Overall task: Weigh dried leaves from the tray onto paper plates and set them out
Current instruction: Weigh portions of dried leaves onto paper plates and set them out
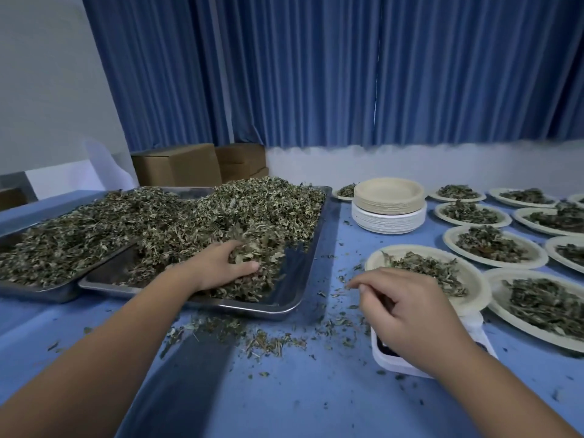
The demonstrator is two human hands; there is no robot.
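Note:
A steel tray (303, 279) at centre left holds a big heap of dried leaves (252, 213). My left hand (221, 267) is dug into the heap's near edge, its fingers curled round a clump of leaves. A paper plate (474, 279) with a small pile of leaves stands on a white scale (395, 361) at the right. My right hand (410, 308) hovers over the scale's front and the plate's near rim, fingers loosely curled, fingertips together; whether it pinches a leaf scrap is unclear. The hand hides the scale's display.
A second leaf-filled tray (47, 289) lies at the left. A stack of empty paper plates (388, 205) stands behind the scale. Several filled plates (493, 245) cover the right side. Loose leaf crumbs (268, 339) litter the blue tablecloth. Cardboard boxes (177, 165) sit behind.

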